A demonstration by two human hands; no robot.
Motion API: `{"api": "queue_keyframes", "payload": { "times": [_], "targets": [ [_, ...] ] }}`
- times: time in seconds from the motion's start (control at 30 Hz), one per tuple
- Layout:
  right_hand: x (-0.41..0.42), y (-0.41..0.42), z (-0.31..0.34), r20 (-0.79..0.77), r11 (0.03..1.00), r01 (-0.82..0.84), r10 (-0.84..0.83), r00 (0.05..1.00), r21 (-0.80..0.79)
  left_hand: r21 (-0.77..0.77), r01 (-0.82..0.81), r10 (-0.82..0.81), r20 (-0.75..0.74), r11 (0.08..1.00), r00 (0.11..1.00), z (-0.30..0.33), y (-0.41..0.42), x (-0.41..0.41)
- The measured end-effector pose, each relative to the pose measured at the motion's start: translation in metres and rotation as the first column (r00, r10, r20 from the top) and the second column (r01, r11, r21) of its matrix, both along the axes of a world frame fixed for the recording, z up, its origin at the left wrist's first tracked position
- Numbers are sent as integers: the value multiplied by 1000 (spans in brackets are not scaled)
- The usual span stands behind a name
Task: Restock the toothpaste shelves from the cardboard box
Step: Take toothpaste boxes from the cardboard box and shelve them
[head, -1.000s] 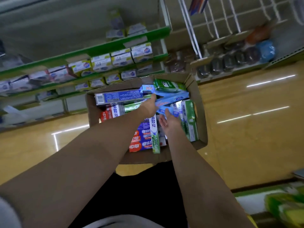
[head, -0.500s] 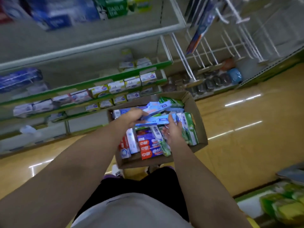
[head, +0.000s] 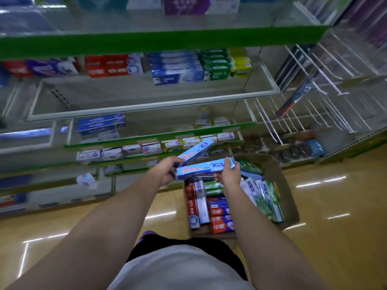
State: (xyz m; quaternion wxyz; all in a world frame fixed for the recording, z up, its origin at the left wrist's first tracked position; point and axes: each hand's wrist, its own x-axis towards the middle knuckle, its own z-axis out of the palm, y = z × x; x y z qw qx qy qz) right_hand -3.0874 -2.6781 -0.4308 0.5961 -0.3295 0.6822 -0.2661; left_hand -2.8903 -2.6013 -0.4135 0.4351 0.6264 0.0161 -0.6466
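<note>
Two light-blue toothpaste cartons [head: 204, 168] now lifted clear of brown cardboard box [head: 278, 181]; left hand [head: 165, 171], right hand [head: 229, 174] fingers curled round ends; half-bare grey shelf [head: 146, 97] at 12 o'clock likely next.

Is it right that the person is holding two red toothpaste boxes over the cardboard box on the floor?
Not quite: the boxes are light blue, not red. The head view shows the left hand and right hand holding two light blue toothpaste boxes over the cardboard box on the floor. Red boxes lie inside it, untouched.
</note>
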Motion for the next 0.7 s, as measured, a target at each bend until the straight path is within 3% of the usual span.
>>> {"api": "queue_keyframes", "payload": {
  "times": [0.3, 0.5, 0.7],
  "targets": [
    [70, 50, -1, 38, 999, -42, 41, 998, 23, -33, -162, 165, 136, 986, 977, 13, 39, 30],
    [90, 66, 22, 264, 993, -54, 24, 964, 106, -65, -288, 293, 100, 955, 951, 8, 76, 36],
    [102, 70, 41, 447, 972, -70, -40, 893, 226, -92, -511, 518, 87, 855, 851, 40, 102, 35]
  ]
}}
